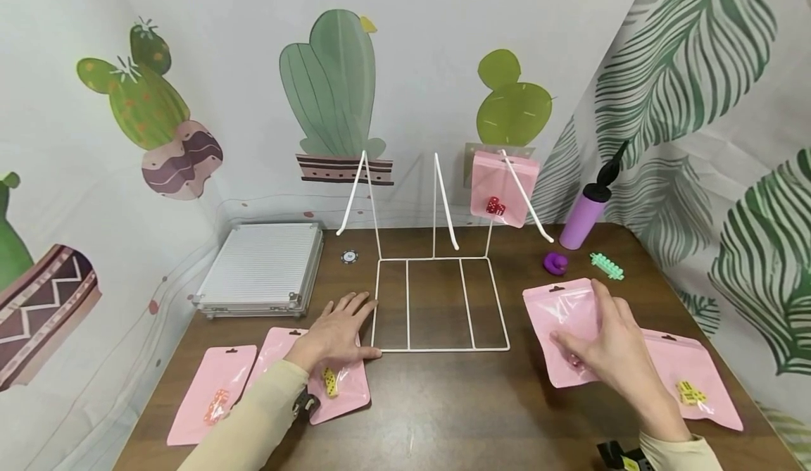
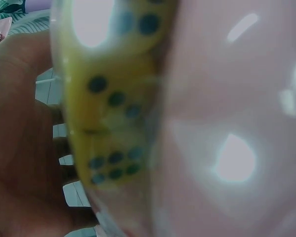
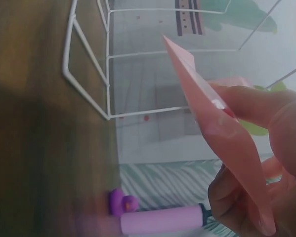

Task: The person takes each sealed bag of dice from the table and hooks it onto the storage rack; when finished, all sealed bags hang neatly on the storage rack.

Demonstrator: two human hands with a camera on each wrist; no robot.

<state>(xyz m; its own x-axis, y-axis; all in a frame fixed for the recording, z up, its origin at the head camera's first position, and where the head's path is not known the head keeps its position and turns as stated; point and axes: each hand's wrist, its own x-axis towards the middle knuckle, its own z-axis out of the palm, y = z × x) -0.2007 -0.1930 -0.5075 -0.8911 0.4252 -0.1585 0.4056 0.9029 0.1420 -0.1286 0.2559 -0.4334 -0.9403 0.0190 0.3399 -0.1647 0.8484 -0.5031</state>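
Note:
In the head view my right hand [image 1: 611,348] pinches a pink zip pouch [image 1: 564,316] between thumb and fingers, right of a white wire rack [image 1: 440,350]. Seen edge-on in the right wrist view, the same pouch [image 3: 214,126] bends between the fingers. My left hand [image 1: 338,330] spreads its fingers at the rack's left front corner, with nothing gripped. Under the left wrist lies a pink pouch with yellow dice [image 1: 330,382], which fill much of the left wrist view. A pink pouch [image 1: 500,182] with red dice hangs on the rack's right hook.
More pink pouches lie at the left [image 1: 209,393] and right [image 1: 693,379]. A silver case [image 1: 262,267] stands back left, a poker chip [image 1: 349,256] beside it. Back right are a purple pump [image 1: 584,219], a purple duck [image 1: 555,263] and a mint-green block toy [image 1: 607,265].

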